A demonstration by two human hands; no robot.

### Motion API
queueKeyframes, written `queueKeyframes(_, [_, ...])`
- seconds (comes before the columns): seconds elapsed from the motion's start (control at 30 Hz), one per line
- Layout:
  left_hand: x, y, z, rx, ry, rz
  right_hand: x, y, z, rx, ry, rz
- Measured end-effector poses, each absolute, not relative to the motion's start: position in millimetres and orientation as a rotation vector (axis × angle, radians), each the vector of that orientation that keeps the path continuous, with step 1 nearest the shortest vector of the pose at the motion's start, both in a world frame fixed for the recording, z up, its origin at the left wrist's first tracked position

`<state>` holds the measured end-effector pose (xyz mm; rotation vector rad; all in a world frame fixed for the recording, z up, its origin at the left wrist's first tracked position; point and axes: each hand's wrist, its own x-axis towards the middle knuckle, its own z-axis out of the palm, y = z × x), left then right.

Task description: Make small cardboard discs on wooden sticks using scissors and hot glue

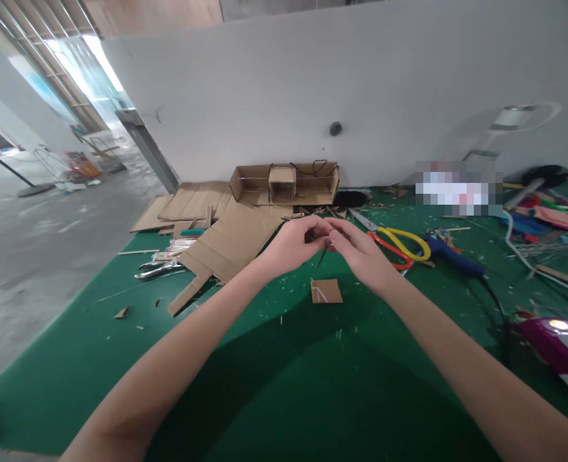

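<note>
My left hand (pixel 297 242) and my right hand (pixel 358 249) meet above the middle of the green table, fingertips pinched together. From beneath the fingers a thin dark pointed piece (pixel 321 257) sticks down, with a bit of red beside it at my right fingertips. The rest of what the fingers hold is hidden, and I cannot tell its kind. On the table just below the hands lies a small square of cardboard (pixel 329 292) with pale strips on its left part. Scissors with red and yellow handles (pixel 404 244) lie close to my right hand.
Behind the hands, a cardboard box structure (pixel 315 189) stands against the white wall. Cardboard sheets (pixel 233 240) and pliers (pixel 157 268) lie left. A blue glue gun (pixel 457 258) with its cord, a magenta device (pixel 556 350) and colourful scraps (pixel 553 215) are right.
</note>
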<state>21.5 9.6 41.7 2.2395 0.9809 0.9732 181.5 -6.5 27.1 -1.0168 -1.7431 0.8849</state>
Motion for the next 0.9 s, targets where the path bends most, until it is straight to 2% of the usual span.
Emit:
queueKeyframes(0.13, [20, -11, 53, 2.175, 1.052, 1.045, 158, -16, 31, -0.974, -1.72, 0.809])
queueKeyframes(0.23, [8, -15, 58, 2.344, 1.114, 0.842, 153, -18, 23, -1.022, -1.625, 0.893])
queueKeyframes(0.4, [-13, -13, 55, 2.603, 1.282, 0.355, 153, -20, 17, -0.749, -1.051, 1.369])
queueKeyframes(0.5, [-12, -16, 39, 2.642, 1.13, 0.022, 146, -22, 16, -0.61, -0.92, 1.609])
queueKeyframes(0.7, [0, -17, 12, 2.551, 1.033, 0.126, 134, -21, -3, -0.619, -0.959, 1.608])
queueKeyframes(0.9, [-4, -12, 5, 2.482, 1.047, 0.186, 135, -18, -16, -0.611, -1.025, 1.578])
